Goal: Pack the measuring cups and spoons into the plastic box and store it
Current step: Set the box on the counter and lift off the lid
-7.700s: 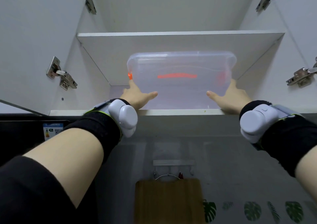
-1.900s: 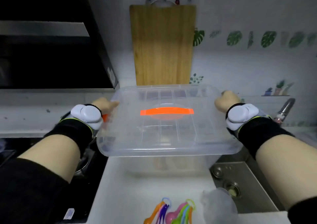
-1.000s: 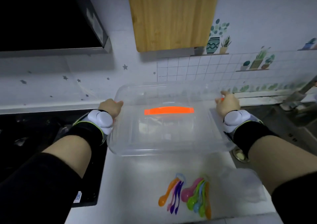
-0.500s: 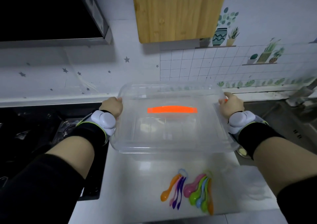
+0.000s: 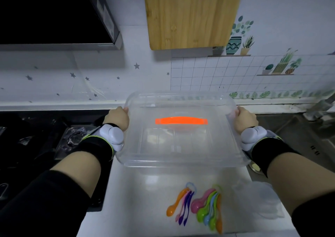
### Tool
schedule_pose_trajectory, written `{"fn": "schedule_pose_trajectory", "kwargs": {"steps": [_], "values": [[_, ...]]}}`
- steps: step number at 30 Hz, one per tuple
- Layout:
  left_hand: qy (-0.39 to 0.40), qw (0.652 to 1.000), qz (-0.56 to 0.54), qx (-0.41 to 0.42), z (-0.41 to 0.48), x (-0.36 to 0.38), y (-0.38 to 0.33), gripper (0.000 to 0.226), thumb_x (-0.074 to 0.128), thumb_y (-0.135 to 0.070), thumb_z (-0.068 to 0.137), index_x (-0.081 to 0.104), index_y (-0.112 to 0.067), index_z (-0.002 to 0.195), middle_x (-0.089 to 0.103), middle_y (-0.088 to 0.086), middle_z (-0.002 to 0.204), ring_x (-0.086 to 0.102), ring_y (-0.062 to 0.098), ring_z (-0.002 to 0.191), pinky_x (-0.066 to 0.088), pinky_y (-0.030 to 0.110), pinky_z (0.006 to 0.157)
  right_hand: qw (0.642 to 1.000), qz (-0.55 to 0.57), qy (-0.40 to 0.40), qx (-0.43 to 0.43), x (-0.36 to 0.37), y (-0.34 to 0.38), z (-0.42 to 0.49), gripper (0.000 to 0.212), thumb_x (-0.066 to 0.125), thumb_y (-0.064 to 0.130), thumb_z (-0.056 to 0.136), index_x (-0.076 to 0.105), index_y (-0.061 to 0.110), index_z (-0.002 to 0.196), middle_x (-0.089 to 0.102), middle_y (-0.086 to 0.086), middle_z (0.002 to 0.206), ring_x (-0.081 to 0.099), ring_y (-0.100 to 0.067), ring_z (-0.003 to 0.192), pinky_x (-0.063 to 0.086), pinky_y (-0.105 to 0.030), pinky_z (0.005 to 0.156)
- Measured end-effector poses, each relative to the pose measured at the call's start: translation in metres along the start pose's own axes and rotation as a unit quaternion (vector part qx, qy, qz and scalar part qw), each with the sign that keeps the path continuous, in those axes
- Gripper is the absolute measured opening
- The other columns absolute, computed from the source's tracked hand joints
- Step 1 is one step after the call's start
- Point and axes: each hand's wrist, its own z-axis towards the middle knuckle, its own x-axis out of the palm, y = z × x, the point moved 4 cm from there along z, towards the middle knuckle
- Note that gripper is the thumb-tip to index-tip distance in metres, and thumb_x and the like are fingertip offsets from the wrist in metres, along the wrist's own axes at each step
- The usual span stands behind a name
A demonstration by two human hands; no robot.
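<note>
Hands: left hand (image 5: pixel 117 118) and right hand (image 5: pixel 245 118) gripped opposite ends of the lidded plastic box (image 5: pixel 179 146), with its orange handle (image 5: pixel 181 121) midway between them. Box was over the white surface (image 5: pixel 141 191); contact could not be told. Measuring spoons (image 5: pixel 182 206) and measuring cups (image 5: pixel 208 209) lay on the surface nearer the person than the hands, apart from the box. Clear bag (image 5: pixel 261 200) lay beside the cups, below the right hand.

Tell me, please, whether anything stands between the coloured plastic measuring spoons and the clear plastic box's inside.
Yes: the clear lid with the orange handle covers the clear plastic box; the coloured measuring spoons lie on the white counter before it.
</note>
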Motion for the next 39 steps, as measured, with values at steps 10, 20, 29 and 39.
{"fn": "schedule_pose_trajectory", "kwargs": {"steps": [10,20,29,39], "values": [[-0.03,1.0,-0.007,-0.001,0.002,0.006,0.001,0.039,0.029,-0.032,0.101,0.05,-0.004,0.117,0.055,0.024,0.121,0.054,0.042,0.109,0.042,0.041,0.084,0.998,0.001,-0.034,0.061,0.006,-0.005,0.007,0.026,0.042,0.011,0.093,0.059,0.005,0.11,0.059,-0.03,0.112,0.056,-0.044,0.105,0.04,-0.038,0.077],[-0.015,1.0,0.007,-0.017,0.0,0.002,-0.002,0.027,0.036,-0.016,0.096,0.047,-0.004,0.118,0.053,0.023,0.123,0.055,0.041,0.109,0.044,0.041,0.084,0.996,-0.014,-0.025,0.089,0.001,-0.002,0.004,0.03,0.041,0.01,0.094,0.052,-0.001,0.12,0.054,-0.03,0.123,0.052,-0.044,0.114,0.043,-0.044,0.091],[-0.074,0.96,0.09,0.253,-0.015,0.002,-0.061,0.05,0.043,-0.02,0.096,0.028,-0.012,0.143,0.033,0.012,0.146,0.031,0.03,0.133,0.025,0.041,0.11,0.958,-0.11,0.006,-0.264,0.014,0.067,-0.021,0.043,0.043,0.01,0.093,0.041,0.016,0.136,0.041,-0.01,0.14,0.034,-0.029,0.133,0.03,-0.044,0.107],[0.112,0.903,0.056,0.41,-0.056,0.034,-0.108,0.05,0.068,-0.041,0.081,0.052,-0.014,0.119,0.046,0.004,0.127,0.05,0.023,0.113,0.04,0.034,0.097,0.912,-0.065,0.153,-0.376,0.035,0.107,-0.07,0.027,0.066,0.026,0.082,0.061,0.017,0.107,0.053,-0.004,0.122,0.052,-0.025,0.114,0.04,-0.04,0.099]]}}
